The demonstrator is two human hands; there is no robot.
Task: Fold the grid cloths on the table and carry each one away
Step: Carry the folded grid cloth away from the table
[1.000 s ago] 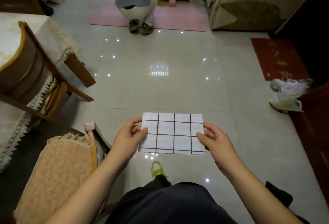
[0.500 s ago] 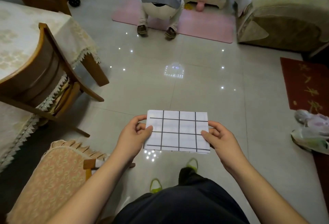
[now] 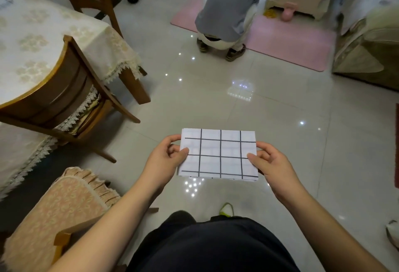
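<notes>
1. Head view: folded white cloth with black grid lines (image 3: 219,155) held flat in the air above the glossy tiled floor (image 3: 216,103), clear of the table with the cream lace tablecloth (image 3: 43,40) at left.
2. Left hand (image 3: 165,163) pinches the cloth's left edge, thumb on top.
3. Right hand (image 3: 271,164) pinches the right edge, thumb on top.
4. Wooden chair (image 3: 64,90) tucked at the table's edge.

I see both arms stretched forward; left hand (image 3: 164,160) and right hand (image 3: 273,163) each pinch a side of the cloth (image 3: 219,155), thumbs on top.
</notes>
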